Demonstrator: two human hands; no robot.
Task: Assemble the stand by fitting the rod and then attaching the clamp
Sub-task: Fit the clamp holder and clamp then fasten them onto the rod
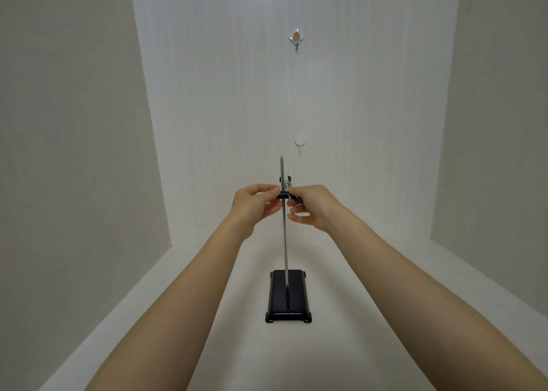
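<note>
The left hand [256, 205] is up at the thin metal rod [284, 236], with its fingers curled in and pinching the left side of the small black clamp [285, 195]. The rod stands straight up from the far end of the black base [289, 297], which sits flat on the white table [166, 316], so the rod step looks done. The clamp is around the rod, high up but below its tip, and it looks like the clamp step is the one going on now. The right hand [311, 208] is just on the other side of the rod, fingers bent and closed on the clamp's right side, maybe on its little screw, but that part is too small to tell. Next, I think, the screw must be turned tight while the left hand keeps the clamp level, so it does not slide down. On the wall behind are a shiny hook [296, 39] and a white round hook [299, 141].
</note>
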